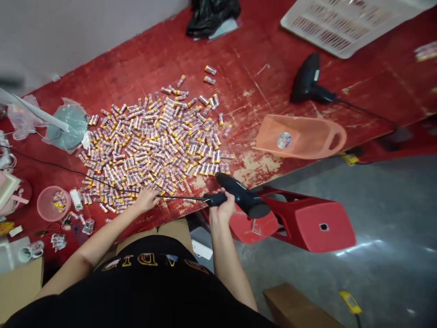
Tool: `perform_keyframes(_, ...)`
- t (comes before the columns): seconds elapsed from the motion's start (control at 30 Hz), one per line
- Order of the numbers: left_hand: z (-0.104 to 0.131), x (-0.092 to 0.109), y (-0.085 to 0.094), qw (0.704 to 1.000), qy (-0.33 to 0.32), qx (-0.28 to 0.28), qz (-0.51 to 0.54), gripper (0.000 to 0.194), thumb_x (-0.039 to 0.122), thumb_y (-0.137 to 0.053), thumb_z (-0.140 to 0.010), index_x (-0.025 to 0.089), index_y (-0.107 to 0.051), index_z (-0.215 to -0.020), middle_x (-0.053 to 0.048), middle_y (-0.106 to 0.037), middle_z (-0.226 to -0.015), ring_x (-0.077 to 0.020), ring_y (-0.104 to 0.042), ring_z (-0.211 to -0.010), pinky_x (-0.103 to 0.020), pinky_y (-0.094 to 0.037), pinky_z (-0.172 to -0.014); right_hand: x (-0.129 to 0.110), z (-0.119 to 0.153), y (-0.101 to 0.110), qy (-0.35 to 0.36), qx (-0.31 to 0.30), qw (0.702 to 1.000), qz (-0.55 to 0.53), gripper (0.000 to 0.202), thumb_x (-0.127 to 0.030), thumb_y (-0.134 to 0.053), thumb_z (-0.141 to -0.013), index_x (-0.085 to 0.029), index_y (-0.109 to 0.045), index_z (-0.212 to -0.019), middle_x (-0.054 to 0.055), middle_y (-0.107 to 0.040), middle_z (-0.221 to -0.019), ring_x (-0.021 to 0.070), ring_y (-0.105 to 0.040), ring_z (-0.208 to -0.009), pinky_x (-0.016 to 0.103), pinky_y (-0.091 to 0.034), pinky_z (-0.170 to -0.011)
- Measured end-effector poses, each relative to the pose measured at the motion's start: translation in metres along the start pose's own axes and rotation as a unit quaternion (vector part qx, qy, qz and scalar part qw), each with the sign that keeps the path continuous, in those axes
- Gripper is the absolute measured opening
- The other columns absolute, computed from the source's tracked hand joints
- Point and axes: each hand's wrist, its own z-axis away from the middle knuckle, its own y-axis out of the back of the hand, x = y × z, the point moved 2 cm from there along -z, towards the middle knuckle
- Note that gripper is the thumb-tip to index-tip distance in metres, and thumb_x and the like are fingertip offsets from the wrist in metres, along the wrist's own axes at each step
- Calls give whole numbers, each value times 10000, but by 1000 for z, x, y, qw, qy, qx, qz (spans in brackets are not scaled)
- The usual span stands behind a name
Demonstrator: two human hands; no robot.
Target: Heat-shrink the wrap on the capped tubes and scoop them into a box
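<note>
My right hand [222, 208] is wrapped round the handle of a black hair dryer [243, 197], which it holds over the table's front edge. The dryer's cord [182, 197] runs left to my left hand [147, 200], whose fingers are closed on it. Beyond my hands, a wide pile of small clear cylinders with yellow ends [153, 136] is spread over the red table [252, 59]. The cord carries on across the pile's near left side toward the left edge. A second black hair dryer [309, 82] lies at the right.
An orange scoop [303, 136] lies near the table's right front edge. At the back right stands a white plastic basket [327, 27]. Red stools [324, 225] stand below the edge. To the left are a pink basket [51, 203], a mug [30, 251] and a lamp base [68, 127].
</note>
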Motion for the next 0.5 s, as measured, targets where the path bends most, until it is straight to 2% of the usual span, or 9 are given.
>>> perform_keyframes(0.1, 24, -2, 11, 1000, 12, 21, 0, 174, 265, -561, -952, 202, -723, -961, -55, -748, -854, -196, -700, -780, -277, -500, -705, 3, -1, -1, 14, 7, 1000, 5, 224, -247, -695, -651, -185, -518, -773, -52, -601, -738, 66, -586, -634, 169, -548, -576)
perform_keyframes(0.2, 38, 5, 24, 999, -8, 48, 12, 216, 363, -575, -968, 194, -707, -940, -37, -721, -794, -180, -683, -742, -261, -474, -683, 2, -8, -14, 8, -16, 1000, 7, 233, -237, -698, -631, -184, -520, -771, -30, -628, -768, 93, -606, -655, 207, -560, -566)
perform_keyframes(0.33, 30, 20, 36, 995, -45, 91, 10, 394, 516, -509, -994, 170, -692, -943, -67, -708, -812, -196, -672, -768, -282, -479, -704, -5, -25, -40, 42, 5, 999, -12, 166, -208, -616, -665, -200, -504, -787, -57, -598, -758, 65, -568, -635, 167, -536, -550)
perform_keyframes(0.4, 22, 24, 43, 993, -38, 109, 14, 410, 472, -432, -1034, 174, -694, -937, -74, -712, -841, -190, -671, -781, -281, -481, -707, -8, -27, -47, 37, -3, 999, -10, 148, -199, -611, -670, -199, -512, -781, -54, -598, -752, 66, -558, -618, 164, -526, -526)
perform_keyframes(0.5, 12, 22, 57, 989, -24, 138, 46, 417, 417, -389, -1057, 186, -698, -898, -55, -714, -842, -168, -668, -778, -267, -481, -710, -10, -24, -48, -2, -49, 999, 10, 156, -210, -652, -662, -184, -547, -775, -26, -613, -749, 94, -579, -620, 211, -552, -524)
